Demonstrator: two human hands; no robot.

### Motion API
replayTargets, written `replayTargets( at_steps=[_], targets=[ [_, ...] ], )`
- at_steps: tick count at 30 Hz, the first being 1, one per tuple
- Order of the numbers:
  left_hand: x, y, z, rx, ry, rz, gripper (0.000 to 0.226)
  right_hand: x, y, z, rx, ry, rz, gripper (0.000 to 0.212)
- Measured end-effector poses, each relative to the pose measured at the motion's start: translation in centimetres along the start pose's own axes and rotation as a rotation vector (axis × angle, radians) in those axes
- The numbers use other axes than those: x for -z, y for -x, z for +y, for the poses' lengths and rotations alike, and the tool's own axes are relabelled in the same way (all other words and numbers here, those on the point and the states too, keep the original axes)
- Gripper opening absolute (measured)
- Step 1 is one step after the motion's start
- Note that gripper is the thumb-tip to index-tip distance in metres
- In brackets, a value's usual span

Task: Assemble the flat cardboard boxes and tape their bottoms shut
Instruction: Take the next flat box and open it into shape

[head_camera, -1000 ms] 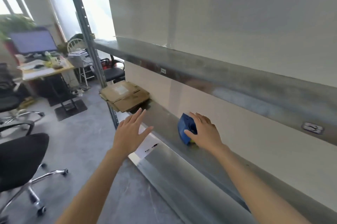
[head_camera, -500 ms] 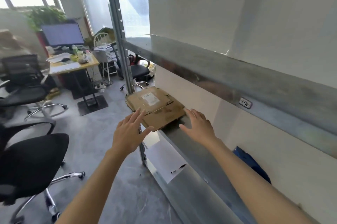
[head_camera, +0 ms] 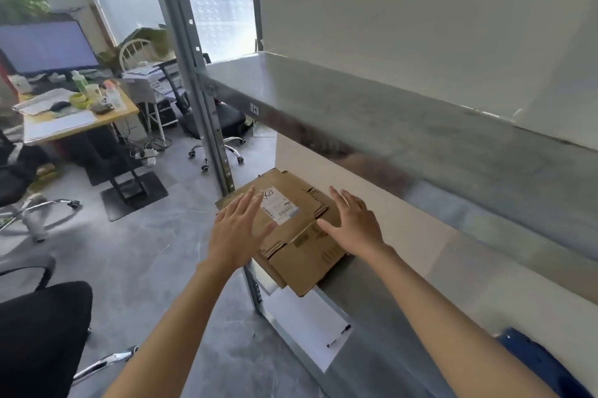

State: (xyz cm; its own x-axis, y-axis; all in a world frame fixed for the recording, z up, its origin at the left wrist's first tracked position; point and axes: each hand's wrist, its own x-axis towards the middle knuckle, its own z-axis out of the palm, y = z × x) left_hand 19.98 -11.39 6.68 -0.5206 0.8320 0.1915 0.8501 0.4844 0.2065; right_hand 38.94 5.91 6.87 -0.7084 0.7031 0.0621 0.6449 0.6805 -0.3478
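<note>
Left hand [head_camera: 238, 232] and right hand [head_camera: 354, 224], both open-fingered, flank the flat boxes [head_camera: 293, 229] on the shelf [head_camera: 372, 294]. Grip both edges evenly; lift level.

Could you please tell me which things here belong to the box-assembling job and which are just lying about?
For the job: the stack of flat brown cardboard boxes on the grey metal shelf; the left hand and right hand, both open, at the stack.

Lying about: the white paper sheet; the black office chair; the wooden desk; a blue object, cropped, purpose unclear.
</note>
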Motion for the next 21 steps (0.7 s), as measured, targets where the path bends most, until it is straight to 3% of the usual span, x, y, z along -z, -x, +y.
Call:
replayTargets(
  at_steps=[13, 21],
  targets=[
    [-6.5, -14.1, -10.8, -0.307, 0.05, -0.188, 0.074, -7.6, -1.0, -3.0, -0.537, 0.018, 0.012, 0.084],
    [-9.3, -18.1, -12.1, -0.33, 0.09, -0.323, 0.08, -11.0, 0.3, -5.4, -0.79, -0.02, -0.07, 0.088]
  ],
)
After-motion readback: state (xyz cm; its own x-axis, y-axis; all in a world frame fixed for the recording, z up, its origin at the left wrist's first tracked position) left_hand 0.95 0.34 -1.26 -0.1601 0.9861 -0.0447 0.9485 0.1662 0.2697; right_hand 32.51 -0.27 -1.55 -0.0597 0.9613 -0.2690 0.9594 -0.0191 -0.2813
